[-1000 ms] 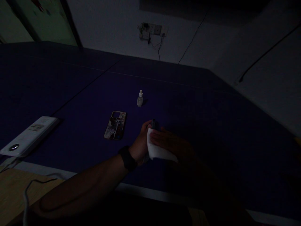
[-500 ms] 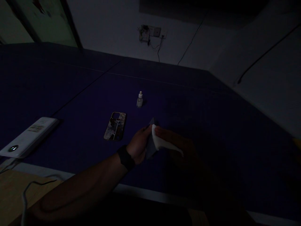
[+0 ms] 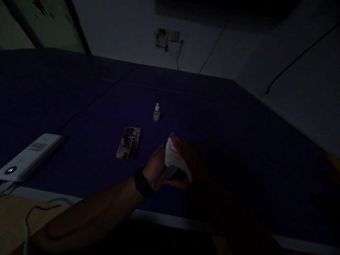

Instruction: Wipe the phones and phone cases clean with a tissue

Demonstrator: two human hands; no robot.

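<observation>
My left hand (image 3: 155,165), with a black watch (image 3: 142,182) on its wrist, grips a flat, dark, glossy phone (image 3: 175,173) by its side, tilted above the table. A white tissue (image 3: 175,158) lies over the phone's face. My right hand (image 3: 188,153), dim in shadow, is closed on the tissue and presses it against the phone; a finger shows below the phone's lower edge. To the left a patterned phone case (image 3: 129,143) lies on the table. Beyond the hands a small dropper bottle (image 3: 156,115) with a white cap stands upright.
A white power bank (image 3: 33,156) with a lit display lies on the left of the dark blue tabletop (image 3: 101,117). A pale cable (image 3: 26,226) loops at the lower left. Wall sockets (image 3: 170,35) with plugs and cords are at the back. The room is dark.
My right hand has shifted left and turned, bringing the tissue flatter across the phone's face. A finger now shows under the phone. The left hand keeps its hold.
</observation>
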